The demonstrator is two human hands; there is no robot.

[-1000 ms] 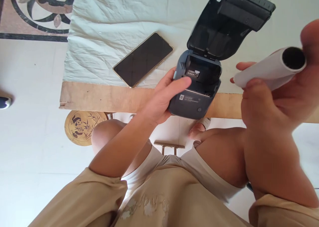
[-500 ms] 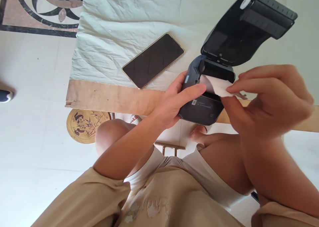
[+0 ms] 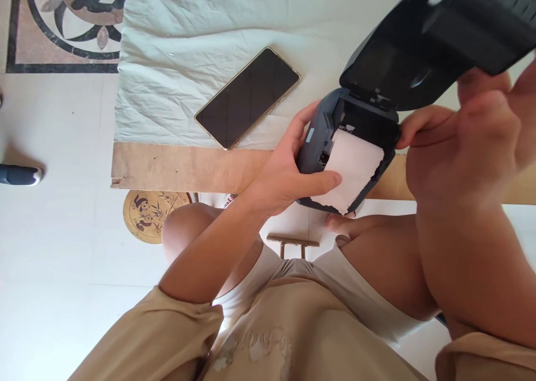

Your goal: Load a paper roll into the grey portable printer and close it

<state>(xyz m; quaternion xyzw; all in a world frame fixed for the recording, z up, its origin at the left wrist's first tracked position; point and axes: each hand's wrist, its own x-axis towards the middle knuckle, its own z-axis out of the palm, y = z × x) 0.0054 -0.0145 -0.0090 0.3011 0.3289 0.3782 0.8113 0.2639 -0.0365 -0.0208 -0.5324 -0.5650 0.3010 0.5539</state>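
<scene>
Small dark grey plastic label printer [image 3: 318, 141] with hinged lid [image 3: 419, 52] thrown open, held at near edge of wooden table [image 3: 180, 166], roughly 3 o'clock of frame centre. White paper roll [image 3: 354, 166] seated in open bay, torn free end draped over front lip toward 6 o'clock. Left hand [image 3: 288, 174] cupping printer's left side from 9 o'clock, fingers [image 3: 304, 124] curled around casing, thumb pressed on loose paper end, clamped on printer body. Right hand [image 3: 464, 146] at 3 o'clock of printer, forefinger tip touching right edge of bay just under lid hinge, other fingers loosely bent and apart, gripping nothing; upper fingers close beneath raised lid, contact there cannot be told. Black flat smartphone [image 3: 247, 97], screen dark, lying diagonally on crumpled white cloth [image 3: 188, 46] covering table, at 10 o'clock of printer, apart from it. Round panda-patterned stool top [image 3: 144, 216] on pale tiled floor [image 3: 54, 258] below table edge.
</scene>
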